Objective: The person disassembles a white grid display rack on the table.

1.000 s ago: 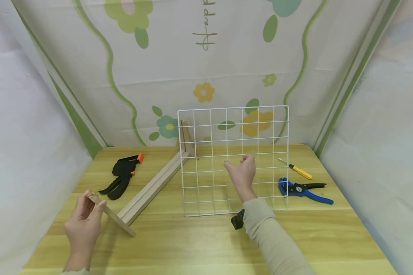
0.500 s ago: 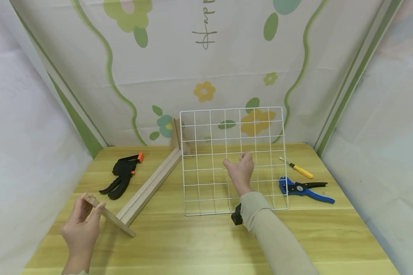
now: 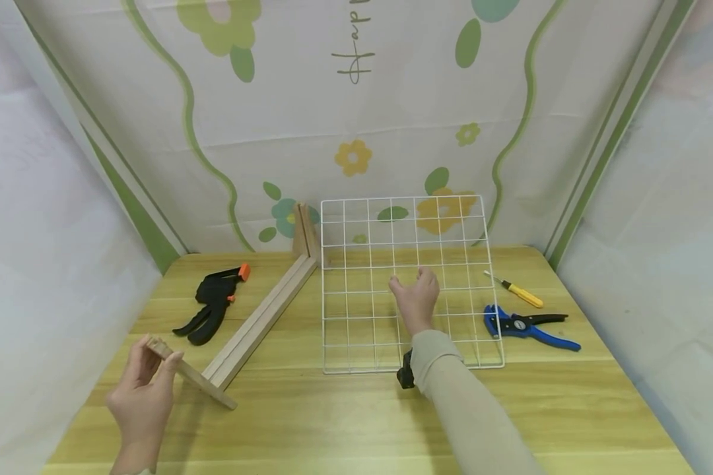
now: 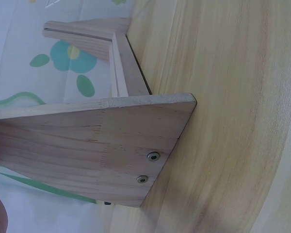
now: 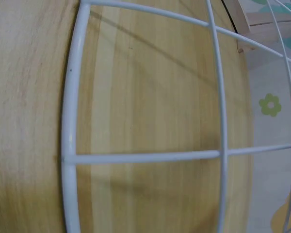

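A wooden stand (image 3: 264,321), a long grooved base rail with an upright at each end, lies diagonally on the table. My left hand (image 3: 141,396) grips the top of its near upright (image 3: 204,382) between thumb and fingers. Two bolt heads show low on that upright (image 4: 94,150) in the left wrist view. The grooved far upright (image 3: 305,231) stands near the back cloth. My right hand (image 3: 417,300) holds a white wire grid panel (image 3: 356,320) by its inner wires, tilted upright beside the stand. The right fingertips are partly hidden in the head view.
A black clamp with orange pads (image 3: 212,300) lies left of the stand. On the right are a yellow-handled screwdriver (image 3: 524,295) and blue-and-black pliers (image 3: 531,328). White printed cloth (image 3: 261,112) encloses the wooden table (image 3: 309,429) at the back and sides.
The grid's left edge has shifted right and its top edge has dropped slightly. The stand's far end has swung left, so the grid no longer overlaps its upright. Both hands keep their holds.
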A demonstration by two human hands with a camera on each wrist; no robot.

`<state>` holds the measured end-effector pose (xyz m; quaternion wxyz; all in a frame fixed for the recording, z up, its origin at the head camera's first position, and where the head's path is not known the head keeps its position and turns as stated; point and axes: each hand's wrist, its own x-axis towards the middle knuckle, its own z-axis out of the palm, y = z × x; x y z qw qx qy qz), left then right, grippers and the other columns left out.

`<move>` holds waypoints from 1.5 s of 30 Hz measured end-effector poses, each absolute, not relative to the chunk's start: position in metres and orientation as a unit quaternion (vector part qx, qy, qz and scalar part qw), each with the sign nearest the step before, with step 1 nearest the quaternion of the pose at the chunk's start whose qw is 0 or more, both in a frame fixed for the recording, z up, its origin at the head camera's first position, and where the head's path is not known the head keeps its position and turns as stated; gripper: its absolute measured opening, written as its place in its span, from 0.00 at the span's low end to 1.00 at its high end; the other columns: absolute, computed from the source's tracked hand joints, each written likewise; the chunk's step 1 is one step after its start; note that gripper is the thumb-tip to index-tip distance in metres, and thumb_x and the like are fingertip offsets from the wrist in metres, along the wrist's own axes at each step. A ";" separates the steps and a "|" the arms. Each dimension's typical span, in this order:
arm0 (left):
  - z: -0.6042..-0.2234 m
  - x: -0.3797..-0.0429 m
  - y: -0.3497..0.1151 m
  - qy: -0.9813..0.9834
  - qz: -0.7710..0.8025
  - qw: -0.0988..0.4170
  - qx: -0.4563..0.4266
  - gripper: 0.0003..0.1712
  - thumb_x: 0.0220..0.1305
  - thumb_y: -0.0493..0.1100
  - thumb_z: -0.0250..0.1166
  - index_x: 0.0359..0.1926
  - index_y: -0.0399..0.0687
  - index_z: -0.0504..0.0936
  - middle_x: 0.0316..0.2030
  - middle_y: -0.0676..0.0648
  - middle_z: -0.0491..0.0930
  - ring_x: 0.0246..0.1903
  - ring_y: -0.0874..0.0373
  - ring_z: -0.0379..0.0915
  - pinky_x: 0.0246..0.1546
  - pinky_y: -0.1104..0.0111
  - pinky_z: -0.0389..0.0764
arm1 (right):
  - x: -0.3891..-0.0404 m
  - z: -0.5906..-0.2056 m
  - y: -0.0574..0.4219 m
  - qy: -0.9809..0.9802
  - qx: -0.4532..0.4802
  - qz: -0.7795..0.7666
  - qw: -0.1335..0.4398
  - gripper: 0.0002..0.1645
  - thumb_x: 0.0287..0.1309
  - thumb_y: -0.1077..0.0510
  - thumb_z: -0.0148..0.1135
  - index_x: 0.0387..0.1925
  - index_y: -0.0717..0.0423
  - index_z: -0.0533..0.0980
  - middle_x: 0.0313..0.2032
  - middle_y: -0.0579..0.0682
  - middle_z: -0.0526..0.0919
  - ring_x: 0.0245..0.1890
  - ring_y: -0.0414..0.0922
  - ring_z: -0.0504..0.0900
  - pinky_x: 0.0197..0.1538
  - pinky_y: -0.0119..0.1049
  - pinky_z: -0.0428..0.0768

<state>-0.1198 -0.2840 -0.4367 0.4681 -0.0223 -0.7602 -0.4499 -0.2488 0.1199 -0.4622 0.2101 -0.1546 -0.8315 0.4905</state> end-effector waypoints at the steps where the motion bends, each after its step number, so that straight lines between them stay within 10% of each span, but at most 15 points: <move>1: -0.437 -0.120 -0.284 -0.761 -0.448 0.469 -0.022 0.25 0.40 0.21 0.70 0.44 0.27 0.79 0.40 0.66 0.79 0.42 0.76 0.76 0.43 0.86 0.74 | -0.248 -0.463 0.120 -0.833 -0.153 0.491 0.205 0.42 0.48 0.47 0.67 0.58 0.66 0.62 0.53 0.60 0.68 0.53 0.55 0.67 0.59 0.48 0.70; 45: -0.439 -0.119 -0.286 -0.757 -0.454 0.468 -0.038 0.27 0.39 0.19 0.69 0.47 0.26 0.78 0.44 0.64 0.79 0.45 0.74 0.76 0.44 0.84 0.74 | -0.239 -0.518 0.113 -0.882 -0.184 0.417 0.124 0.48 0.53 0.47 0.62 0.66 0.68 0.55 0.54 0.64 0.65 0.53 0.57 0.64 0.59 0.51 0.68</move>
